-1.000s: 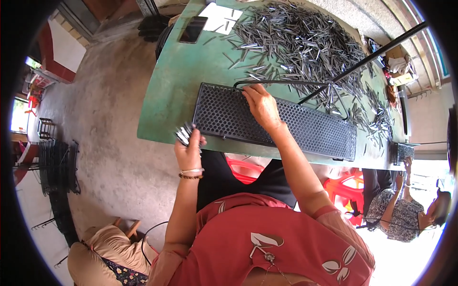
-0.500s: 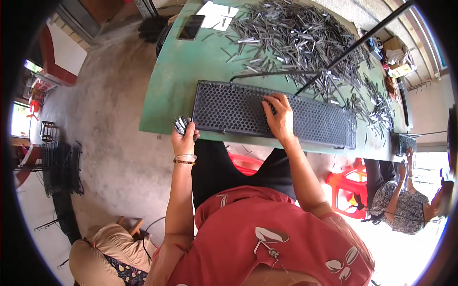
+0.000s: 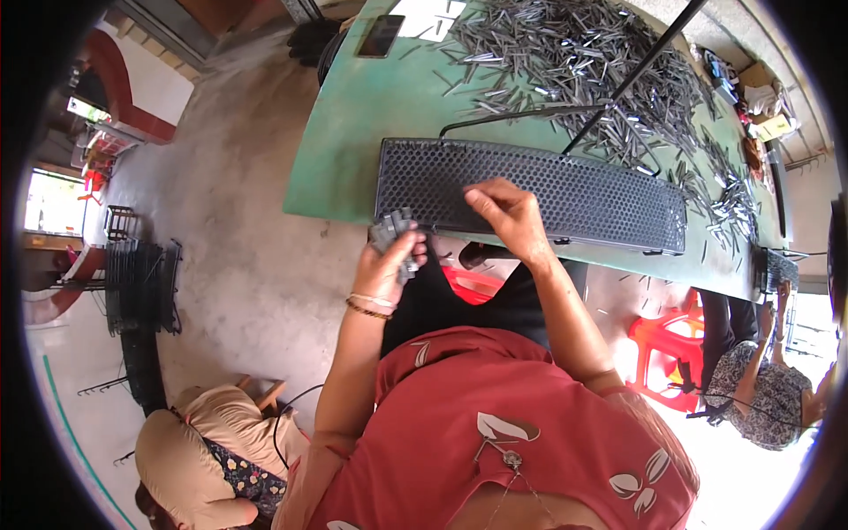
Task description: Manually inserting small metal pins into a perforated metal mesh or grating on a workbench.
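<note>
A long black perforated panel (image 3: 609, 205) with rows of round holes lies along the near edge of the green table (image 3: 340, 146). A thin black rod frame (image 3: 521, 116) rises from its far side. At the panel's near left corner, my left hand (image 3: 386, 265) is closed around a bundle of short grey strips (image 3: 389, 231). My right hand (image 3: 515, 216) is over the panel's left half, thumb and forefinger pressed together. Whatever it may hold is too small to make out. Beyond the panel spreads a large heap of similar dark strips (image 3: 583, 53).
A phone (image 3: 382, 36) and white paper (image 3: 431, 18) lie at the table's far left. Red plastic stools (image 3: 658, 358) stand below right. One person (image 3: 760, 389) sits at the right, another (image 3: 199, 464) at the lower left. Black racks (image 3: 140, 287) stand on the left floor.
My right hand has shifted left across the panel, its fingers now pinched. My left hand has turned, tilting the bundle of strips. The whole view has swung slightly.
</note>
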`<state>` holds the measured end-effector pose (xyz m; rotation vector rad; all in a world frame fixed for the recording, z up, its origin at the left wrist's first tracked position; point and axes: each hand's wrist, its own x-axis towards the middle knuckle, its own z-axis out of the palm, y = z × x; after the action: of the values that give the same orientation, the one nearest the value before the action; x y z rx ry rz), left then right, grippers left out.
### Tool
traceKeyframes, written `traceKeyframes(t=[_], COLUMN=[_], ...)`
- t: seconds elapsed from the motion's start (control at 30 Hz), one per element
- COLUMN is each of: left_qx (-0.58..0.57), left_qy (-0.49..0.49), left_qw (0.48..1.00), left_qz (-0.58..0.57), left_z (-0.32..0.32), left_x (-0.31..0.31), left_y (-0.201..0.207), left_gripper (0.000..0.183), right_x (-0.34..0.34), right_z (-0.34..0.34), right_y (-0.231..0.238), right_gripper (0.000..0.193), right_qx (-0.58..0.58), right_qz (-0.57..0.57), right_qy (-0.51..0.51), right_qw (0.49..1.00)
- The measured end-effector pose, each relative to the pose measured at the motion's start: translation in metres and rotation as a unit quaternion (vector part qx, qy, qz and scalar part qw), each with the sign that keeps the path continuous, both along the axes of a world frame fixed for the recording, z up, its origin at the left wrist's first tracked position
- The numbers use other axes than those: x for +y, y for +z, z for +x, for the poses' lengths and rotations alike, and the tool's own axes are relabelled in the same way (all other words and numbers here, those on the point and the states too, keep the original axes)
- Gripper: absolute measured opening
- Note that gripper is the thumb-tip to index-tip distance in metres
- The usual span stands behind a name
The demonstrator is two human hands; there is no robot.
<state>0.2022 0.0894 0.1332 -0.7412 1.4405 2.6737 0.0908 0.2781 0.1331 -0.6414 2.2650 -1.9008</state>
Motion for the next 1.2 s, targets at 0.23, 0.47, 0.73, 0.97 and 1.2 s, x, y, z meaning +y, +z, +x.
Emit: traceKeyframes(t=[0.23, 0.47, 0.73, 0.97, 1.2], left_qx=[0.038, -0.012, -0.028, -0.067, -0.054], left_qy=[-0.113, -0.141, -0.153, -0.128, -0.161], left_qw=[0.993, 0.989, 0.985, 0.986, 0.977], left_qz=[-0.01, 0.036, 0.078, 0.078, 0.128], left_z=[-0.015, -0.024, -0.037, -0.042, -0.039], left_x=[0.036, 0.045, 0.05, 0.05, 0.058], left_y=[-0.004, -0.009, -0.004, -0.007, -0.018], left_gripper=[0.018, 0.023, 0.025, 0.025, 0.022], right_x=[-0.007, 0.003, 0.012, 0.006, -0.021], right_z=[0.02, 0.015, -0.005, -0.034, -0.083], right_y=[0.02, 0.015, 0.016, 0.018, -0.003], right_gripper=[0.031, 0.025, 0.022, 0.025, 0.025], right_qx=[-0.259, -0.288, -0.337, -0.22, 0.201], right_qz=[-0.066, -0.056, -0.038, -0.013, 0.094], right_qy=[0.119, 0.073, 0.042, -0.022, -0.143], right_qw=[0.956, 0.953, 0.94, 0.975, 0.965])
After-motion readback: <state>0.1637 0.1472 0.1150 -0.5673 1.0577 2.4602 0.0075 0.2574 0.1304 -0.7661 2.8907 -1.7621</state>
